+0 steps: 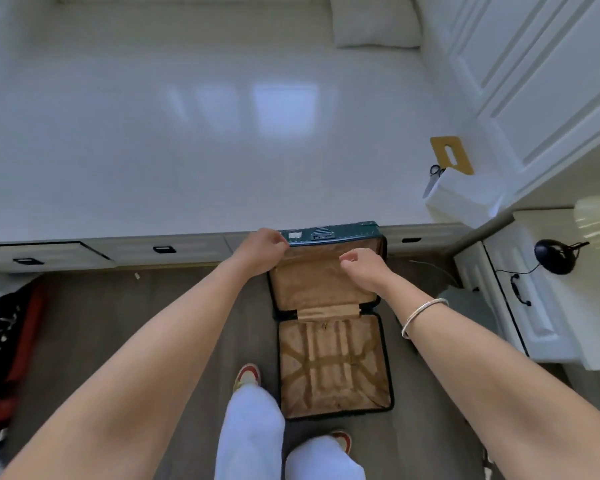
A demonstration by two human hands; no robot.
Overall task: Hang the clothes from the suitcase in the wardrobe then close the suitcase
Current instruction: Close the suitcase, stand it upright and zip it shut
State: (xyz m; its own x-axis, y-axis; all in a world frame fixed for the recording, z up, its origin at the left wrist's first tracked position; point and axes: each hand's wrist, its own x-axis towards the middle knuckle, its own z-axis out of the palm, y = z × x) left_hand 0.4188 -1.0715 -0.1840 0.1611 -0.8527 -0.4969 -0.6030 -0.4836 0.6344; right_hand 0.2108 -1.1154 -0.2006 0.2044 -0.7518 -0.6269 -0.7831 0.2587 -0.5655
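Observation:
A dark green suitcase lies open on the wooden floor in front of me, its tan lining bare and no clothes inside. Its lid leans upright against the bed base. My left hand grips the lid's top left edge. My right hand hovers in front of the lid's upper right part, fingers loosely curled and holding nothing. A silver bracelet sits on my right wrist. White panelled wardrobe doors stand at the upper right.
A white bed with a pillow fills the far side. A white box with scissors and a yellow card rests on its right edge. A nightstand with a black lamp stands right. Dark bags lie at the left.

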